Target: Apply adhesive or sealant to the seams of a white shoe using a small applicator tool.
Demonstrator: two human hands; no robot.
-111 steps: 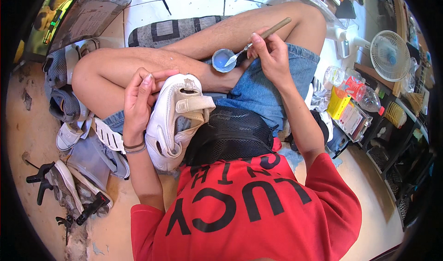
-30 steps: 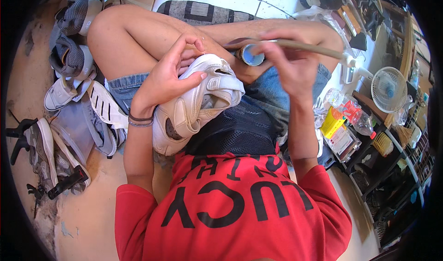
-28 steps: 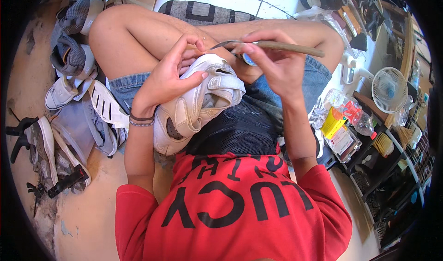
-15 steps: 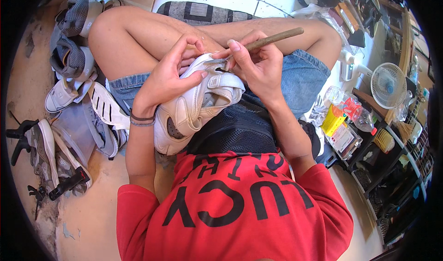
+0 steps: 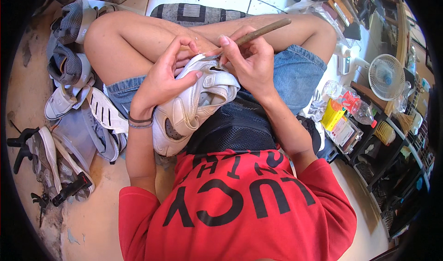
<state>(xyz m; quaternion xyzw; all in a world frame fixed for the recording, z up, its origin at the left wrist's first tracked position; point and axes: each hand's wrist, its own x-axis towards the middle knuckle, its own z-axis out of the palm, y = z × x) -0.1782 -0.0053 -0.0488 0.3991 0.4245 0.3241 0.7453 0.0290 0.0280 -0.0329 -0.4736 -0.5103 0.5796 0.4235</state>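
Observation:
A worn white sneaker [image 5: 171,115] with a strap rests tilted across my lap, its toe toward my crossed legs. My left hand [image 5: 165,79] grips the front of the sneaker, thumb on the upper and fingers curled by the sole edge. My right hand [image 5: 253,62] is closed round a stick-like tool with a brown wooden handle [image 5: 266,30], which points up and to the right. The tool's working end is hidden by my fingers near the sneaker's toe. A thin pale thread [image 5: 210,51] seems to run between my two hands there.
Several other shoes [image 5: 69,60] and a pair of grey sneakers [image 5: 46,155] with black clamps [image 5: 74,187] lie at the left. At the right stand a small white fan [image 5: 386,76], plastic bottles [image 5: 362,112], a yellow box [image 5: 332,118] and a black rack [image 5: 387,169]. A dark cushion [image 5: 207,15] lies beyond my legs.
The whole view has shifted slightly. My right hand and its tool are a little closer to the sneaker's toe, and the handle slants somewhat more steeply. My left hand keeps its hold.

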